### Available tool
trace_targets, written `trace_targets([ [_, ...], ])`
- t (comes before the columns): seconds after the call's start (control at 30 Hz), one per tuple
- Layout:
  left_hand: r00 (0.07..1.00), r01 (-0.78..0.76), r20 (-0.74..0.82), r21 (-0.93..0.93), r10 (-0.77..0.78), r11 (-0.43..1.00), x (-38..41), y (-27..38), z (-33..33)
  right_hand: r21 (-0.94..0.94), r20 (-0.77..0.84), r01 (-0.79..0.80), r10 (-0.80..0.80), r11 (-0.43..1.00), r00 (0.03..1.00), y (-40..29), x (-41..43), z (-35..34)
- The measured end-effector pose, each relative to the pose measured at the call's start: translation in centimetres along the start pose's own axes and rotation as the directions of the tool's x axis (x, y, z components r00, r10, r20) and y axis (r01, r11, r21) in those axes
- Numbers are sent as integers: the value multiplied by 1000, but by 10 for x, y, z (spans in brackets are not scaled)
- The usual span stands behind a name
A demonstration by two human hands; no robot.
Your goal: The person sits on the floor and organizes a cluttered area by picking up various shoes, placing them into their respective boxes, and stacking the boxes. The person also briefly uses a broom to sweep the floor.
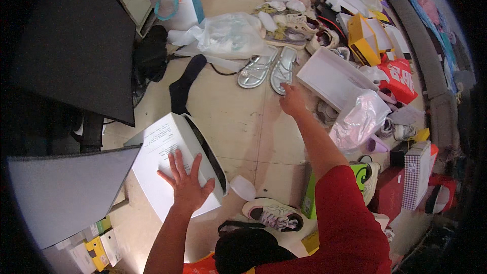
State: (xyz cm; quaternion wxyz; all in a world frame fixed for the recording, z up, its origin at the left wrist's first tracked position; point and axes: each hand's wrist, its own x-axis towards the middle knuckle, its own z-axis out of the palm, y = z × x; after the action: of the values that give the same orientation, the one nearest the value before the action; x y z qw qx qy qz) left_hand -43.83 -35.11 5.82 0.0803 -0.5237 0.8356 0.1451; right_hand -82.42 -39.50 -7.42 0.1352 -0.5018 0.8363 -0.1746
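My left hand [189, 190] lies with fingers spread on a white shoebox [152, 160] that bears printed writing. The box's dark inside shows along its right edge. My right hand [292, 99] reaches forward to the heel end of a silver strappy sandal [285, 66]; whether the fingers grip it or only touch it is not plain. The other silver sandal [257, 70] lies just left of it on the floor. A black sock [184, 83] lies beyond the shoebox.
Plastic wrapping [236, 34] and a paper gift bag [182, 5] lie ahead. An open white box [335, 78], iridescent pink plastic [359, 120] and piled shoes fill the right. A white sneaker [272, 213] rests near me. A black panel [72, 42] stands at the left.
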Motion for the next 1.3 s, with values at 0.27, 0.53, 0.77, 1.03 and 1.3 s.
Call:
trace_targets([
  [0.27,999,14,51,-21,-13,1000,3,-7,-1,367,305,42,-162,929,939,-76,-92,22],
  [0.53,995,-20,101,-41,24,999,10,-14,4,325,-75,386,-383,863,921,-183,71,37],
  [0.77,996,-49,74,-12,50,999,13,-19,16,-213,-39,324,-339,922,940,-229,183,77],
  [1.03,990,-22,135,-19,24,1000,12,-20,15,242,-53,279,-274,929,960,-195,164,71],
  [1.3,991,-29,129,-7,29,1000,11,-21,18,462,421,-218,4,860,907,-191,196,55],
])
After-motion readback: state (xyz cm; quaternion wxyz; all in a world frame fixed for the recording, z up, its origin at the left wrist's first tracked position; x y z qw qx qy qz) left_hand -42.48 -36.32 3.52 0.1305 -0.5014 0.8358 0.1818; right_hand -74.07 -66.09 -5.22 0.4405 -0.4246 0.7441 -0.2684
